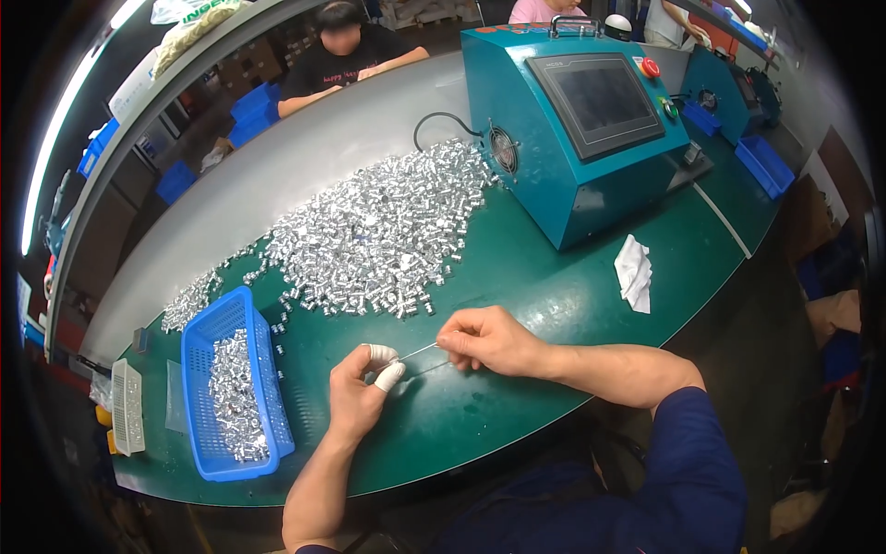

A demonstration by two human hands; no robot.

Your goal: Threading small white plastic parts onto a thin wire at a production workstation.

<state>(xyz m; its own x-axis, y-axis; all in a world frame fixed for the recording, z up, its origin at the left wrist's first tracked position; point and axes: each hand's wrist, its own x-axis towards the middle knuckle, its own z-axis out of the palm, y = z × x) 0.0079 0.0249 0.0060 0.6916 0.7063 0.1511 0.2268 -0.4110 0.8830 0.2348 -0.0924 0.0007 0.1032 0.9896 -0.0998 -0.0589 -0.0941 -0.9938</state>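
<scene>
I am sitting at a green work table [554, 305], which is carrying a teal machine with a dark screen [577, 129] at the far right. A wide heap of small shiny metal sleeves [378, 235] is spreading across the middle of the table, well beyond my hands. To my left, a blue slotted plastic basket [198, 346] is holding more of the same sleeves. A crumpled white cloth [634, 272] is lying near the machine's foot, off to the right of my hands. Across the table, another person in a dark shirt [337, 55] is resting both forearms on the grey surface.

My right hand [489, 340] is pinching one end of a thin metal rod [417, 351] between thumb and fingertips. My left hand [360, 388], wearing white finger cots on thumb and forefinger, is closing on the rod's other end. The rod is spanning the short gap between my two hands, just above the green mat, nearer me than the heap.
</scene>
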